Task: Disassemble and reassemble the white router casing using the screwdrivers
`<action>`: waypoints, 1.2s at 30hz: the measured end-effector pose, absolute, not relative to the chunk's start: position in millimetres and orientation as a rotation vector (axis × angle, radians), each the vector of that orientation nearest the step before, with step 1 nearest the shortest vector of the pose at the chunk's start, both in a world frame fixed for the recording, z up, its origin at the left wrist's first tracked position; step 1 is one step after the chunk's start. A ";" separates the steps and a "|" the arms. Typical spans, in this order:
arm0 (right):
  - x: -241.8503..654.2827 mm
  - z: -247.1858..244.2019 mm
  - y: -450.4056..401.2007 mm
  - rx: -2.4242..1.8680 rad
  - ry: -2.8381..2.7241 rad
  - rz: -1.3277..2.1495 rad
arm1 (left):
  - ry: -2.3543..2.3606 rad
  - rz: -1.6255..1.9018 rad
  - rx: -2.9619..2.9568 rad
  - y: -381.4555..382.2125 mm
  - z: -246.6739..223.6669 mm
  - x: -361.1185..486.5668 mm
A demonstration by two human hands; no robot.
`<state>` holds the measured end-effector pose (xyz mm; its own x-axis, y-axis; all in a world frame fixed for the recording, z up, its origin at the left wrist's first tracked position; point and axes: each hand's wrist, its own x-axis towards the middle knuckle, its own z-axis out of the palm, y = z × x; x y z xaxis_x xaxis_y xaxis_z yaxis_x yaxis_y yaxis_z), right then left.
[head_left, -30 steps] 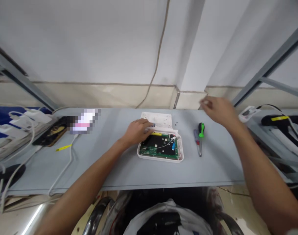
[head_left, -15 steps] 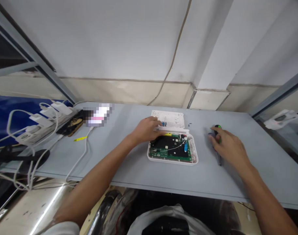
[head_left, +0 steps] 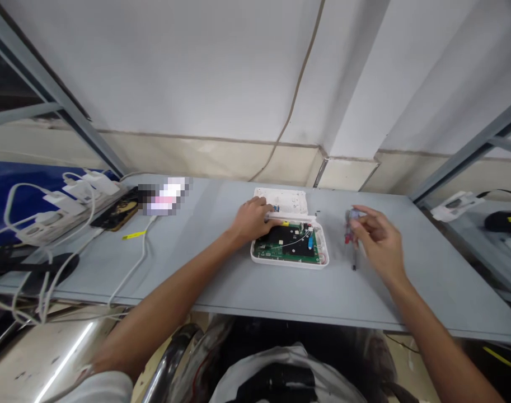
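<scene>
An opened white plastic device casing (head_left: 289,265) lies on the grey table, showing a green circuit board (head_left: 299,259) largely covered by a black plate. A blue part (head_left: 310,242) and a thin white wire sit on the board. My left hand (head_left: 253,219) is closed over the casing's back left edge, thumb inside the rim. Behind it lies a white perforated cover (head_left: 292,200). To the right of the casing, my right hand (head_left: 379,238) holds a screwdriver (head_left: 349,226) by its handle, between thumb and fingers, with the tip pointing down.
At the left are a power strip with white chargers (head_left: 57,218), a dark phone (head_left: 120,210), a pixelated bright-screened device (head_left: 167,196) and loose white cables (head_left: 140,260). Small dark bits lie near the cover. A white device (head_left: 456,206) stands at the far right beyond the metal frame.
My right hand has lifted and turned with the screwdriver, whose shaft now points more steeply down. My left hand stays at the casing. The view has shifted slightly.
</scene>
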<state>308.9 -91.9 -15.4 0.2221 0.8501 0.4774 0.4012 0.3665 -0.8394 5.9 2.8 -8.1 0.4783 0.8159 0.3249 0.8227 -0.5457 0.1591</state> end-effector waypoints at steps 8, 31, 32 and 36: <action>247.4 -20.3 -125.6 -0.854 -1.473 0.431 | -1.507 -0.682 -2.668 4.6 -13.8 5.3; 237.3 -40.0 -188.4 -0.793 -2.171 -0.207 | -1.011 -0.650 -3.106 -5.7 -5.0 4.2; 237.5 -41.4 -188.9 -0.811 -2.163 -0.183 | -0.949 -0.601 -3.196 -7.7 -3.9 3.6; 238.7 -46.2 -189.3 -0.927 -2.110 -0.042 | -0.974 -0.433 -3.332 -11.1 -0.4 3.3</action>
<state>238.7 -189.3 -46.2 -0.4002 0.6009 0.6919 0.6282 0.7296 -0.2702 3.3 -11.1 -0.4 0.8201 0.5568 0.1315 0.4704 -0.7871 0.3990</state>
